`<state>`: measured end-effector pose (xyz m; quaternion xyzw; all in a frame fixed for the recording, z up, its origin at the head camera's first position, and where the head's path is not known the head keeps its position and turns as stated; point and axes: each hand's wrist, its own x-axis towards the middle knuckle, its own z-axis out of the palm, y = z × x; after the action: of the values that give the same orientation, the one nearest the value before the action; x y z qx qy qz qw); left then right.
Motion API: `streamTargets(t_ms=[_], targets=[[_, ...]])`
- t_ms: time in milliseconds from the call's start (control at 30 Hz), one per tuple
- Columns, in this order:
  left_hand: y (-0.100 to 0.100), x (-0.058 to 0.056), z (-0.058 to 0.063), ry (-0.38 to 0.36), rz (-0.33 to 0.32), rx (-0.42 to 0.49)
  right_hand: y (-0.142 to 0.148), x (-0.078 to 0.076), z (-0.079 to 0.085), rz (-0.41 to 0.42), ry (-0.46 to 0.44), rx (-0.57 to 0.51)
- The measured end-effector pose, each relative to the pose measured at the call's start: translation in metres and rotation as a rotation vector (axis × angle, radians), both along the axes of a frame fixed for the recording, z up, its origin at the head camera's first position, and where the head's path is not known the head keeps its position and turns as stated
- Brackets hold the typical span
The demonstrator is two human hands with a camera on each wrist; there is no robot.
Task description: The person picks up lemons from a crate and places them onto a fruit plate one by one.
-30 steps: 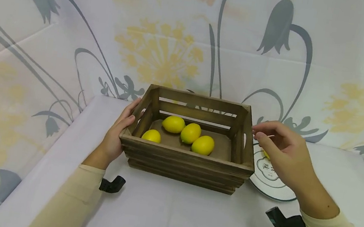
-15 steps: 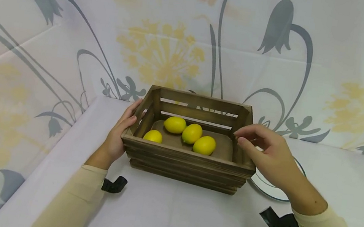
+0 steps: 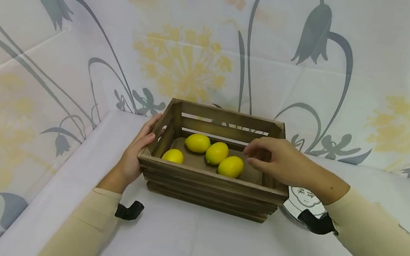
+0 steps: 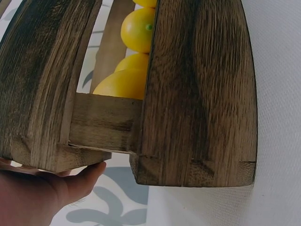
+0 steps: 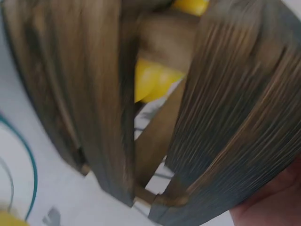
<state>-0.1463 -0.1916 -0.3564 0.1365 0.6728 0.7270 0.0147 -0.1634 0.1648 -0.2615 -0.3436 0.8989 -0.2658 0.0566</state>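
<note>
A brown slatted wooden crate (image 3: 213,185) stands on the white cloth, with several yellow lemons (image 3: 217,153) on its floor. My left hand (image 3: 134,153) grips the crate's left end, its thumb against the top slat in the left wrist view. Over the crate's right end reaches my right hand (image 3: 277,157), fingers loosely bent and holding nothing, just right of the nearest lemon (image 3: 231,166). In the right wrist view, crate slats (image 5: 225,94) hide most of the right hand (image 5: 273,200).
Right of the crate lies a white plate (image 3: 293,211) with a dark rim, partly covered by my right wrist. Something yellow (image 5: 10,220) shows on it in the right wrist view. Flower-printed fabric (image 3: 204,15) rises behind the crate.
My right hand has moved left from beside the crate, above the plate, to inside its right end near the lemons. The left hand keeps its hold and the crate stays nearly in place.
</note>
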Motion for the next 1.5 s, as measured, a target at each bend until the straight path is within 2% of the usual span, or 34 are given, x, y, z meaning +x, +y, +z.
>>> streamTargets(t_ms=[233,567,700,900,1200,1333,1500], targets=[[0.001,-0.001,-0.001,0.011,-0.007,-0.012,-0.001,-0.016,0.004,0.112,-0.023,0.153],[-0.003,0.001,-0.001,-0.005,0.000,-0.009,-0.018,-0.027,0.038,0.173,-0.080,0.276],[-0.004,0.002,0.000,-0.007,-0.004,-0.011,-0.032,-0.035,0.045,0.202,-0.104,0.322],[-0.003,0.001,0.000,0.005,-0.008,-0.004,-0.053,-0.047,0.042,0.223,-0.112,0.359],[0.003,0.001,-0.002,0.004,-0.022,-0.004,-0.070,-0.062,0.040,0.184,-0.172,0.395],[0.005,-0.001,-0.002,0.014,-0.016,-0.002,-0.074,-0.069,0.036,0.167,-0.193,0.375],[0.008,0.001,-0.003,0.013,-0.008,-0.008,-0.078,-0.076,0.023,0.144,-0.274,0.291]])
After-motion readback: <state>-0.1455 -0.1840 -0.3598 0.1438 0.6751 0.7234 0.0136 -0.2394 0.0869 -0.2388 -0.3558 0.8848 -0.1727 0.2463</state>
